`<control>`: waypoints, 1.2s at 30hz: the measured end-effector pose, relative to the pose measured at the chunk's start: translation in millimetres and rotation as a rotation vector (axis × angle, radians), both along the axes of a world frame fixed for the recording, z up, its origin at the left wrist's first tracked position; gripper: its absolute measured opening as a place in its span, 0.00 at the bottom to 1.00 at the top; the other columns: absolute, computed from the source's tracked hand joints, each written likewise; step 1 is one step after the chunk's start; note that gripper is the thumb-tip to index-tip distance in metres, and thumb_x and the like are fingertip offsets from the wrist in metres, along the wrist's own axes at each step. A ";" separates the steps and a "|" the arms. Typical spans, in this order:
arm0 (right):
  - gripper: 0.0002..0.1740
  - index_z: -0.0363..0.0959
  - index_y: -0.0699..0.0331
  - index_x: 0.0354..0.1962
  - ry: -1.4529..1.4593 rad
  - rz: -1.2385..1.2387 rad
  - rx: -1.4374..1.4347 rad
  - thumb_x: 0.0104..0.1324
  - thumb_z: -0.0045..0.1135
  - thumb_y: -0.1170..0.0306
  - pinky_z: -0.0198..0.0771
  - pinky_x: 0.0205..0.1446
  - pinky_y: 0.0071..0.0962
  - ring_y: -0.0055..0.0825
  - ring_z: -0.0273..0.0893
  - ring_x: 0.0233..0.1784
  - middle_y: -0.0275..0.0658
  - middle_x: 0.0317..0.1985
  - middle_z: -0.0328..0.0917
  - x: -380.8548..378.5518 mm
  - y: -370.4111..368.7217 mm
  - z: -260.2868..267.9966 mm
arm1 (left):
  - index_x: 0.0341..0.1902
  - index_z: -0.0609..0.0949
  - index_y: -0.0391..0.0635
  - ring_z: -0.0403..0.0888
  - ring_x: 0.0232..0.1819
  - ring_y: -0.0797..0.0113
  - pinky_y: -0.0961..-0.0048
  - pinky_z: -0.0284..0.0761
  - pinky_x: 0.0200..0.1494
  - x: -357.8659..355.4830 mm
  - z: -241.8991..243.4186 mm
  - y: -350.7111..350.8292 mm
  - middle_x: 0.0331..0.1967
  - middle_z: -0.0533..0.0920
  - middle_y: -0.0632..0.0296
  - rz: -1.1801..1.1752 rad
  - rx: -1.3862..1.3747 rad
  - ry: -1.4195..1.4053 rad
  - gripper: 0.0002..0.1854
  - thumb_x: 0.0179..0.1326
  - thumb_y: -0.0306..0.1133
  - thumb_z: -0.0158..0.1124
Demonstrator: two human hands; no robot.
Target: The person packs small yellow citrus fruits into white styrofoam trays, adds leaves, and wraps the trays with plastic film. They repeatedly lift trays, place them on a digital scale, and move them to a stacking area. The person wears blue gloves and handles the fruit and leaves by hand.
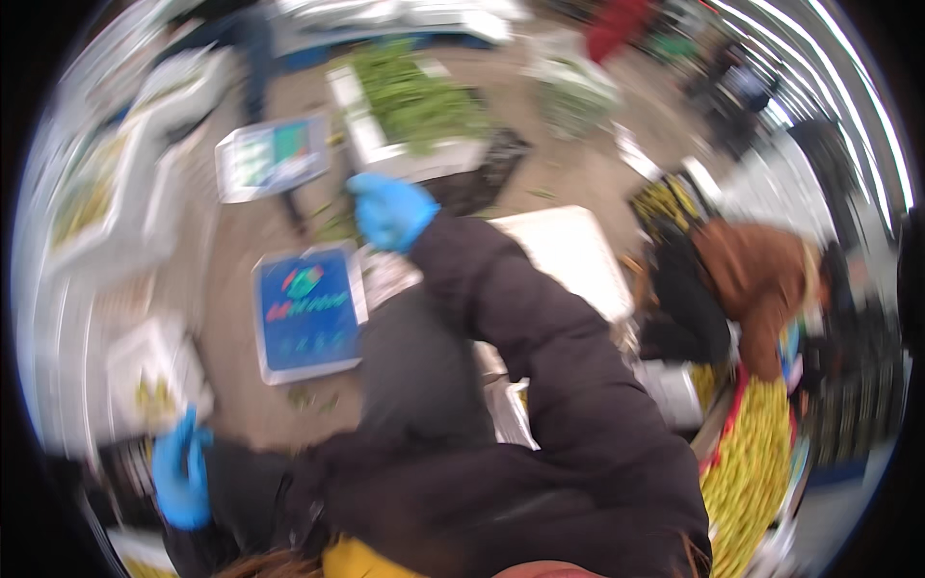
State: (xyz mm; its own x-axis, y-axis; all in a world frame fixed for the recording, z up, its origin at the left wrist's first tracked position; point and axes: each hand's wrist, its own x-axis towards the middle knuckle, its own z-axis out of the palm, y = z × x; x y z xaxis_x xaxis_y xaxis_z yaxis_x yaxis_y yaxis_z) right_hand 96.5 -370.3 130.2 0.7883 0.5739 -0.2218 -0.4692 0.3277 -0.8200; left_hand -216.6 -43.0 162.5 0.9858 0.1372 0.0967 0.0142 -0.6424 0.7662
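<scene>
My right hand (pixel 394 213), in a blue glove, is stretched out over the floor, just below a white foam box (pixel 415 162) heaped with leafy greens (pixel 415 94). Its fingers look curled, but blur hides whether they hold anything. My left hand (pixel 181 473), also blue-gloved, is at the lower left beside my dark-clothed leg; its fingers are apart and hold nothing visible. Between the hands lies a blue panel with a white edge (pixel 307 314), bearing writing. Another printed white-edged panel (pixel 274 159) is farther up. The whole view is motion-blurred.
At right a person in a brown top (pixel 755 267) bends over a mass of yellow-green, long thin produce (pixel 751 469). A pale foam lid or tray (pixel 571 253) lies near my right arm. White foam boxes (pixel 137 209) line the left, and a filled clear bag (pixel 574 94) stands at the top.
</scene>
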 end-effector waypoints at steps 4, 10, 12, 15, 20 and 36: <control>0.21 0.62 0.54 0.17 0.079 0.294 -0.108 0.70 0.41 0.58 0.53 0.15 0.21 0.20 0.52 0.08 0.28 0.09 0.53 -97.3 118.7 14.6 | 0.51 0.78 0.37 0.79 0.41 0.58 0.67 0.73 0.47 -95.3 -0.5 57.1 0.39 0.82 0.52 0.294 0.003 -0.050 0.16 0.59 0.22 0.50; 0.23 0.72 0.64 0.35 0.281 1.100 0.041 0.68 0.45 0.51 0.67 0.25 0.26 0.26 0.71 0.25 0.38 0.29 0.76 -278.4 319.8 -18.0 | 0.50 0.78 0.40 0.78 0.47 0.68 0.71 0.73 0.53 -323.5 47.6 217.9 0.45 0.81 0.59 0.897 0.167 -0.300 0.15 0.63 0.32 0.55; 0.23 0.71 0.65 0.44 0.414 1.180 -0.097 0.67 0.48 0.52 0.70 0.39 0.29 0.27 0.74 0.35 0.40 0.37 0.77 -341.9 379.1 -28.9 | 0.51 0.78 0.45 0.78 0.44 0.72 0.76 0.71 0.45 -398.7 54.1 274.8 0.42 0.82 0.64 1.094 -0.050 -0.513 0.14 0.63 0.35 0.55; 0.32 0.64 0.67 0.54 0.497 1.304 -0.345 0.63 0.55 0.51 0.69 0.52 0.34 0.32 0.73 0.48 0.43 0.48 0.74 -437.2 437.2 -55.8 | 0.45 0.81 0.49 0.77 0.35 0.77 0.84 0.67 0.32 -482.5 26.0 326.4 0.36 0.82 0.68 1.569 -0.239 -0.485 0.11 0.61 0.33 0.55; 0.43 0.54 0.65 0.62 0.597 1.453 -0.547 0.56 0.64 0.53 0.61 0.61 0.40 0.42 0.61 0.61 0.49 0.59 0.59 -544.0 459.1 -101.3 | 0.46 0.79 0.40 0.76 0.35 0.71 0.74 0.71 0.37 -549.7 -42.4 403.5 0.37 0.80 0.62 1.502 0.238 0.029 0.13 0.62 0.34 0.54; 0.13 0.74 0.63 0.43 1.003 1.248 -0.389 0.62 0.58 0.68 0.68 0.54 0.23 0.20 0.72 0.42 0.33 0.40 0.76 -583.5 512.9 -117.6 | 0.50 0.78 0.47 0.72 0.55 0.52 0.63 0.67 0.58 -540.3 -156.3 593.9 0.52 0.75 0.51 0.957 0.670 0.901 0.16 0.63 0.36 0.47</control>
State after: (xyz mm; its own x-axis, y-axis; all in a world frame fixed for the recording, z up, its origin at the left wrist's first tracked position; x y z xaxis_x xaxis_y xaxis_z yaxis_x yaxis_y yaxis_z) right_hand -487.0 142.6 12.6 -0.6274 0.4960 -0.6003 -0.6301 -0.7763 0.0170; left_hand -756.9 550.9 6.2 0.3081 0.9343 -0.1792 0.9278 -0.3368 -0.1605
